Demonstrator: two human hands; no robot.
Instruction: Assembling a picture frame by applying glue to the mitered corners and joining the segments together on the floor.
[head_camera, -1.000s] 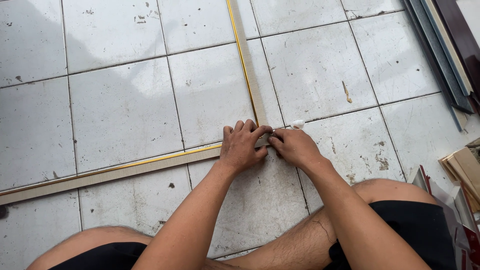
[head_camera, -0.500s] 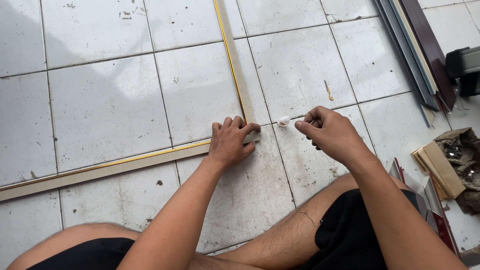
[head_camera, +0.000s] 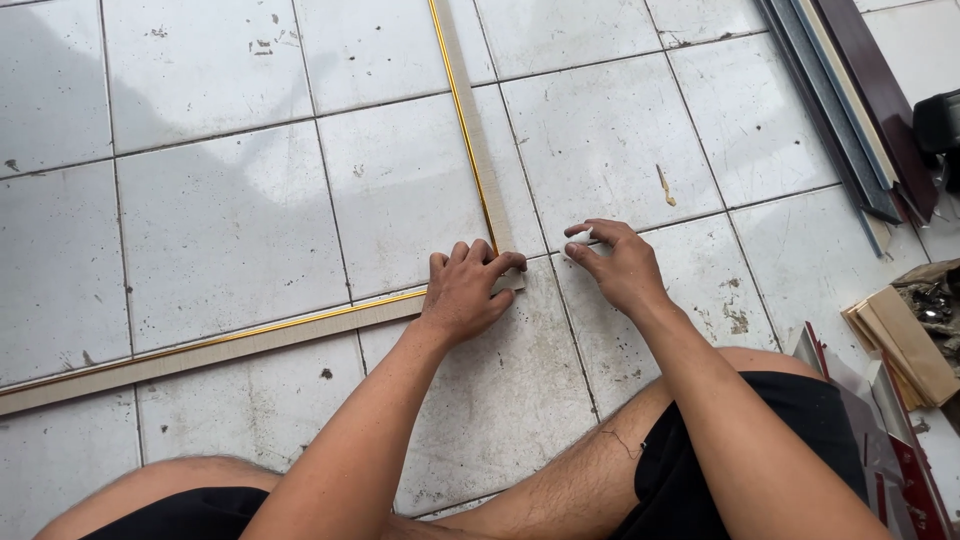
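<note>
Two beige moulding strips with a gold edge meet in a corner on the white tiled floor. One strip (head_camera: 215, 348) runs off to the left, the other strip (head_camera: 468, 110) runs away from me. My left hand (head_camera: 466, 290) presses flat on the corner joint. My right hand (head_camera: 617, 265) hovers just right of the joint and pinches a small white object (head_camera: 582, 236) between thumb and fingers; what it is cannot be made out.
Long dark and grey profile bars (head_camera: 850, 100) lie along the upper right. A stack of beige offcuts (head_camera: 905, 345) and red and white sheets (head_camera: 880, 440) sit at the right. A black tool (head_camera: 940, 120) shows at the right edge. My bare knees frame the bottom.
My right hand has lifted off the corner joint and moved a little to the right with the small white object. My left hand stays pressed on the corner.
</note>
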